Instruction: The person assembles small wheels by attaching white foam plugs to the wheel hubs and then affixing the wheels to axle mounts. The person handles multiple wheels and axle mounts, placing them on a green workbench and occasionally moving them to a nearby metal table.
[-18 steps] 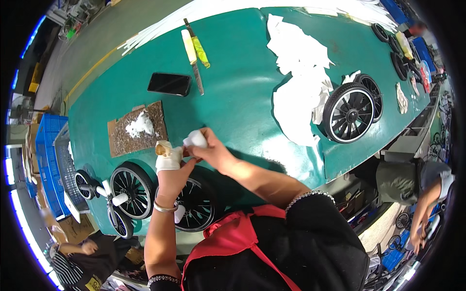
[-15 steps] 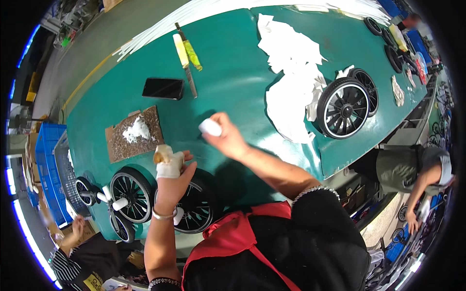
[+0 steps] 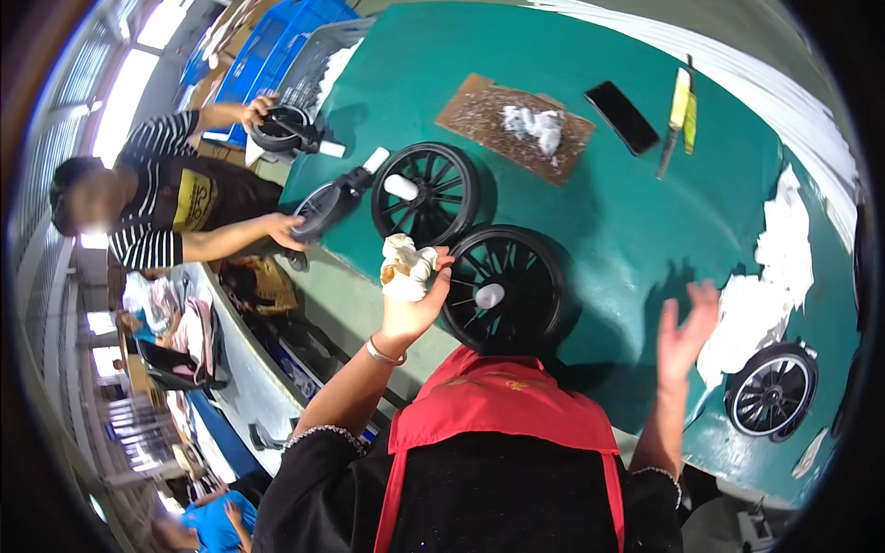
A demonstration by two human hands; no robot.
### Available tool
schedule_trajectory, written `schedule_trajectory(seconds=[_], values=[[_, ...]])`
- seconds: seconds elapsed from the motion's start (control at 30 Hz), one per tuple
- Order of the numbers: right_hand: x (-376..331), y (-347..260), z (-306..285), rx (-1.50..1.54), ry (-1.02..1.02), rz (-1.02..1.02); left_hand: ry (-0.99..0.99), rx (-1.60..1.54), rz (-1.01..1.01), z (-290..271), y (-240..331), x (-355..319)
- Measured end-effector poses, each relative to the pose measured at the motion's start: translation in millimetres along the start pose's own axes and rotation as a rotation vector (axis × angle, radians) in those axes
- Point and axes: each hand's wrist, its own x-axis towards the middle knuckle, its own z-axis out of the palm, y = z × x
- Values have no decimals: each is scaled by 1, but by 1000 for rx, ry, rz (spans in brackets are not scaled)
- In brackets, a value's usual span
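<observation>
My left hand (image 3: 412,309) is closed around a crumpled white cloth (image 3: 406,265) with tan-brown patches, which covers most of its fingers. It is beside the rim of a black spoked wheel (image 3: 525,318) lying on the green table, with a white cylindrical piece (image 3: 489,296) at its hub. A second spoked wheel (image 3: 468,198) lies farther left, also with a white cylinder (image 3: 400,187) at its middle. My right hand (image 3: 684,336) is open and holds nothing, fingers spread over the table near crumpled white sheeting (image 3: 737,323).
A co-worker at the left handles a small black wheel (image 3: 318,212) and another wheel part (image 3: 281,129). Toward the far side are a brown board (image 3: 470,106) with white fluff, a phone (image 3: 622,117) and a yellow-handled knife (image 3: 680,99). A white-rimmed wheel (image 3: 772,392) lies at right.
The view has swung left. My right hand has opened and no longer shows the small white piece it held. My left hand keeps the cloth. The co-worker now has hands on the small wheels.
</observation>
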Motion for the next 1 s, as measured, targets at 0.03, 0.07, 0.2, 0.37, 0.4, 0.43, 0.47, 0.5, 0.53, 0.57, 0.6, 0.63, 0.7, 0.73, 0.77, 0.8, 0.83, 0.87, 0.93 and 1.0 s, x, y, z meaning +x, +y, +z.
schedule_trajectory(seconds=[0.03,0.07,0.2,0.37,0.4,0.43,0.47,0.5,0.53,0.57,0.6,0.63,0.7,0.73,0.77,0.8,0.83,0.87,0.93,1.0], values=[[-15,-25,18,102,-93,-20,27,-3,-52,-4,-23,-11],[-36,-42,19,278,-275,35,13,-15,-125,-5,-29,-28],[-90,-107,59,728,-632,355,115,-131,-141,-26,-53,-41],[-97,-126,93,468,-419,321,-119,587,357,-38,-124,-5],[-91,-133,96,369,-462,365,-168,592,355,-33,-155,-1],[-80,-143,93,315,-515,437,-211,590,369,-33,-165,15],[-78,-149,95,307,-514,435,-251,618,447,-38,-174,26],[-78,-154,97,296,-509,435,-184,526,429,-39,-186,33],[-81,-161,102,392,-547,541,-186,526,395,-46,-198,37],[-81,-170,108,489,-584,644,-188,527,357,-54,-211,39],[-58,-219,93,515,-683,774,-191,530,295,-69,-224,35],[-67,-226,109,513,-641,814,-182,508,291,-80,-244,34],[-69,-244,125,839,-548,1100,-208,511,254,-102,-274,35],[-66,-249,133,1096,-573,1256,-217,375,264,-122,-278,36],[-60,-254,141,1355,-591,1408,-244,403,241,-134,-288,39],[-47,-276,139,1401,-579,1413,-236,436,194,-150,-293,35],[-34,-299,136,1396,-555,1388,-234,464,159,-164,-295,35],[-19,-318,131,1408,-547,1277,-187,348,159,-175,-296,36],[8,-361,122,1391,-535,954,11,174,146,-187,-302,33],[27,-398,122,1196,-543,626,201,165,21,-187,-310,30]])
